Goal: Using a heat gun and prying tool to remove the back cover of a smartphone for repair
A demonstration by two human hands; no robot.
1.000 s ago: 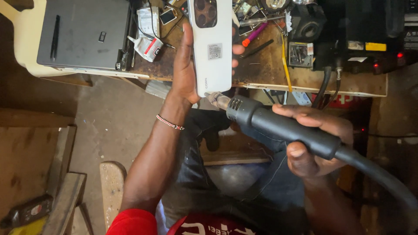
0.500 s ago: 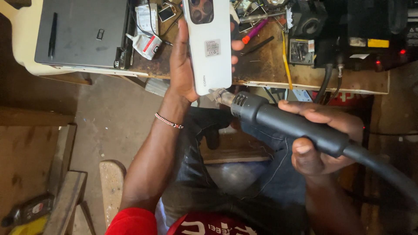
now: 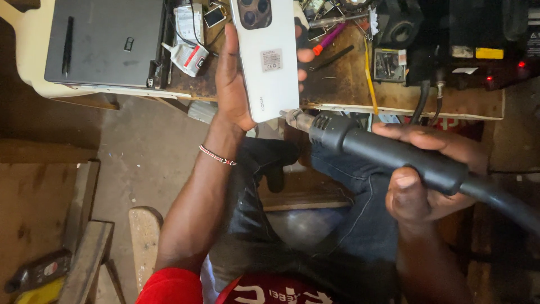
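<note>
STEP: you heat white phone (image 3: 267, 56) lower edge | L hand (image 3: 233, 79) fingers clamp phone | R hand (image 3: 427, 174) fingers wrap hot-air handpiece (image 3: 388, 155) | NEXT: needs nozzle kept near edge, phone steady.

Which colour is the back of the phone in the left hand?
White; the head view shows the phone in the left hand.
</note>
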